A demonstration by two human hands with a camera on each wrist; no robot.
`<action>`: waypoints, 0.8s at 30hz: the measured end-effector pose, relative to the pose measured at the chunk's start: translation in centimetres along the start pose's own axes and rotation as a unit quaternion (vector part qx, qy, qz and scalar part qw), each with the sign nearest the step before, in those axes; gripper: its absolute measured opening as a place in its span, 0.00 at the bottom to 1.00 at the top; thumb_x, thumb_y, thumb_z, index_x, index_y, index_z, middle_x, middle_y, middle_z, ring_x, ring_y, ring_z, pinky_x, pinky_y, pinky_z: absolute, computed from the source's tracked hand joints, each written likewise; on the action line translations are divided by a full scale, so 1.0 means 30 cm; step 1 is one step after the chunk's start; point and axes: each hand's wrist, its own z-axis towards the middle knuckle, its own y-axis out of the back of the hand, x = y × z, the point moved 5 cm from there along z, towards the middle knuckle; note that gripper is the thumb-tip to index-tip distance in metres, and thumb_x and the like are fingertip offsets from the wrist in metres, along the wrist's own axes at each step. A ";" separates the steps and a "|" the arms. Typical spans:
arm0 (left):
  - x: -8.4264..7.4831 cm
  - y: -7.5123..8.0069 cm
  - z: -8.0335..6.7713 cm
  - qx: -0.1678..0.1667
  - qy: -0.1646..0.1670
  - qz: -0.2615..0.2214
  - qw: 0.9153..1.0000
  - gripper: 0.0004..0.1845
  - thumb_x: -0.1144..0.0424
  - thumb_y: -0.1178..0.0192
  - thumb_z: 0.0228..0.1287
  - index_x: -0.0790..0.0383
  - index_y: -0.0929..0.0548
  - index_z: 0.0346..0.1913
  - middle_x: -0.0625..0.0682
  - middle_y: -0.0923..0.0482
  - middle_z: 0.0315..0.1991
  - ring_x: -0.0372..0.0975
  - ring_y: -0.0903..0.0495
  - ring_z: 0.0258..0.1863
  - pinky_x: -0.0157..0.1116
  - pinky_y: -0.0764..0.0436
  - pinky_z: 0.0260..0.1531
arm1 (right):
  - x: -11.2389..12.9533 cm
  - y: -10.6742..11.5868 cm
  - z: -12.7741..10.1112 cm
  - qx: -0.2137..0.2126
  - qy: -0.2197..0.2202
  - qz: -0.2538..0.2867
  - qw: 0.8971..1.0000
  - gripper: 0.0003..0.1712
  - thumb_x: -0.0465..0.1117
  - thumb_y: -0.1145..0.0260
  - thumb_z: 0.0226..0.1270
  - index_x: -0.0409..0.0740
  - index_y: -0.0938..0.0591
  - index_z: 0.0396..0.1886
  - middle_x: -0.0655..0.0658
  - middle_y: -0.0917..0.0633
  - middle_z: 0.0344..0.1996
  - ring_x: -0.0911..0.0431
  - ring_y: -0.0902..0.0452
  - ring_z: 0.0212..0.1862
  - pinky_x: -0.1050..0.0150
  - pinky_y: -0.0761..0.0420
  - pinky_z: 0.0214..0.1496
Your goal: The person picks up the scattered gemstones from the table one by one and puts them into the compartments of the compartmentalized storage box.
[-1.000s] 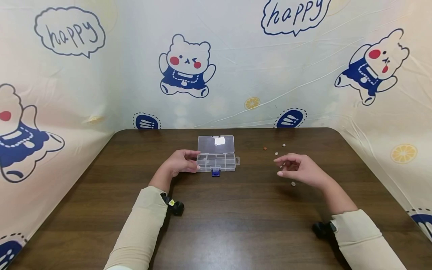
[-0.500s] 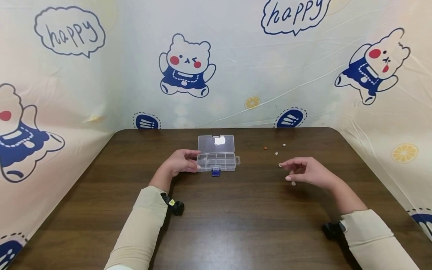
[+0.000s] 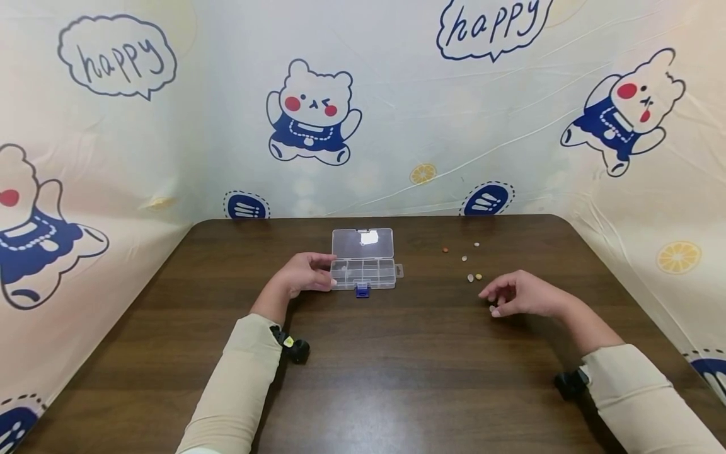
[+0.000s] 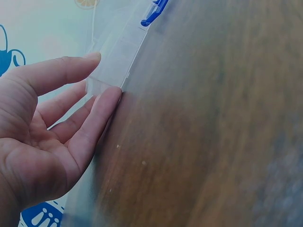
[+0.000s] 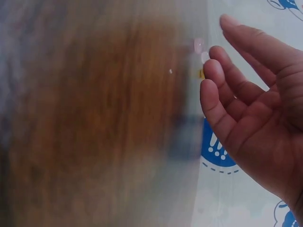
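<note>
We steady the box [image 3: 363,268] with our left hand [image 3: 303,273], fingers straight against its side. Right of the box, our right hand [image 3: 524,296] hovers loose and empty over a white bead [image 3: 492,308] on the worktop [image 3: 397,359]; a pinch seems next.

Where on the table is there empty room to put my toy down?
The wide near strip of the table, between the two sleeves, is bare. So is the patch between the clear box and the right hand. It is crowded by the small pills just beyond that hand, and where the left hand touches the box.
</note>
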 end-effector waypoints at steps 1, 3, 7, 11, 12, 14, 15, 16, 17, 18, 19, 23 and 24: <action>0.001 0.001 0.000 0.000 -0.001 0.001 1.000 0.35 0.77 0.31 0.53 0.62 0.27 0.67 0.64 0.26 0.54 0.48 0.20 0.40 0.41 0.16 0.43 | -0.001 -0.002 0.000 0.008 -0.002 0.000 1.000 0.19 0.35 0.25 0.56 0.36 0.16 0.48 0.41 0.16 0.37 0.53 0.23 0.35 0.66 0.19 0.35; 0.001 0.000 0.001 0.000 -0.002 0.000 1.000 0.35 0.77 0.31 0.53 0.62 0.27 0.67 0.65 0.26 0.54 0.48 0.20 0.40 0.41 0.16 0.44 | -0.003 -0.004 0.002 0.017 -0.003 0.000 1.000 0.18 0.34 0.25 0.56 0.36 0.16 0.47 0.42 0.16 0.35 0.53 0.23 0.35 0.66 0.19 0.34; 0.002 0.000 0.001 0.000 -0.003 0.000 1.000 0.35 0.77 0.31 0.53 0.61 0.27 0.67 0.65 0.26 0.54 0.48 0.20 0.40 0.41 0.16 0.44 | -0.009 -0.005 0.010 0.024 -0.002 -0.005 1.000 0.16 0.33 0.26 0.56 0.36 0.15 0.45 0.43 0.16 0.33 0.54 0.24 0.34 0.67 0.20 0.33; 0.003 0.000 0.001 -0.002 -0.003 -0.003 1.000 0.35 0.77 0.31 0.53 0.62 0.27 0.66 0.65 0.25 0.53 0.48 0.19 0.40 0.41 0.16 0.43 | -0.018 -0.002 0.019 0.024 -0.007 -0.008 1.000 0.14 0.31 0.25 0.54 0.36 0.15 0.41 0.44 0.16 0.32 0.54 0.25 0.33 0.67 0.21 0.33; 0.004 0.000 0.002 -0.003 -0.003 -0.003 1.000 0.35 0.77 0.31 0.52 0.62 0.27 0.66 0.64 0.25 0.53 0.48 0.19 0.39 0.41 0.16 0.43 | -0.019 -0.001 0.020 0.024 -0.008 -0.011 1.000 0.14 0.31 0.25 0.53 0.37 0.15 0.41 0.44 0.16 0.32 0.54 0.25 0.33 0.68 0.20 0.33; 0.004 -0.001 0.004 -0.005 -0.002 -0.004 1.000 0.35 0.78 0.31 0.52 0.62 0.26 0.66 0.64 0.25 0.53 0.48 0.19 0.39 0.41 0.15 0.43 | -0.022 -0.001 0.025 0.024 -0.008 -0.013 1.000 0.13 0.31 0.25 0.53 0.37 0.15 0.39 0.45 0.16 0.31 0.55 0.25 0.33 0.68 0.21 0.33; 0.004 -0.001 0.004 -0.005 -0.002 -0.002 1.000 0.35 0.78 0.31 0.52 0.62 0.26 0.66 0.64 0.25 0.52 0.48 0.19 0.39 0.41 0.15 0.43 | -0.022 0.000 0.026 0.023 -0.008 -0.017 1.000 0.13 0.31 0.24 0.52 0.37 0.14 0.39 0.45 0.16 0.31 0.56 0.25 0.32 0.68 0.21 0.32; 0.005 0.000 0.004 -0.006 -0.001 -0.001 1.000 0.35 0.78 0.31 0.52 0.62 0.26 0.66 0.64 0.25 0.52 0.48 0.19 0.39 0.41 0.15 0.42 | -0.023 0.000 0.028 0.023 -0.006 -0.019 1.000 0.12 0.31 0.24 0.52 0.37 0.14 0.38 0.45 0.16 0.31 0.56 0.25 0.31 0.68 0.21 0.31; 0.006 0.001 0.005 -0.006 -0.001 0.000 1.000 0.35 0.77 0.30 0.52 0.61 0.26 0.66 0.64 0.25 0.53 0.48 0.20 0.39 0.41 0.15 0.42 | -0.022 0.000 0.028 0.022 -0.005 -0.024 0.999 0.11 0.31 0.24 0.52 0.37 0.14 0.37 0.45 0.16 0.30 0.57 0.25 0.31 0.68 0.21 0.31; 0.006 0.001 0.006 -0.007 -0.001 0.000 1.000 0.35 0.77 0.30 0.52 0.61 0.26 0.66 0.64 0.25 0.53 0.48 0.20 0.39 0.41 0.15 0.42 | -0.021 0.000 0.029 0.021 -0.005 -0.026 0.999 0.11 0.32 0.24 0.52 0.38 0.14 0.36 0.46 0.16 0.30 0.58 0.25 0.30 0.68 0.21 0.30; 0.007 0.001 0.006 -0.007 -0.001 0.000 1.000 0.35 0.77 0.30 0.52 0.61 0.26 0.66 0.64 0.25 0.53 0.48 0.20 0.39 0.41 0.15 0.42 | -0.019 0.000 0.030 0.020 -0.002 -0.026 0.999 0.10 0.32 0.24 0.52 0.37 0.14 0.36 0.46 0.16 0.30 0.58 0.25 0.30 0.69 0.21 0.30; 0.007 0.001 0.007 -0.007 -0.003 0.001 1.000 0.35 0.77 0.30 0.52 0.61 0.26 0.66 0.64 0.25 0.53 0.48 0.20 0.39 0.40 0.15 0.42 | -0.013 0.001 0.028 0.013 0.010 -0.031 0.999 0.09 0.32 0.24 0.52 0.38 0.13 0.34 0.47 0.17 0.30 0.60 0.26 0.29 0.69 0.22 0.29; 0.007 0.002 0.006 -0.008 -0.003 0.002 1.000 0.35 0.77 0.30 0.52 0.61 0.26 0.66 0.64 0.25 0.53 0.48 0.20 0.39 0.40 0.15 0.42 | -0.012 0.001 0.029 0.012 0.013 -0.032 0.999 0.08 0.32 0.24 0.52 0.37 0.13 0.34 0.47 0.17 0.30 0.61 0.26 0.28 0.70 0.22 0.29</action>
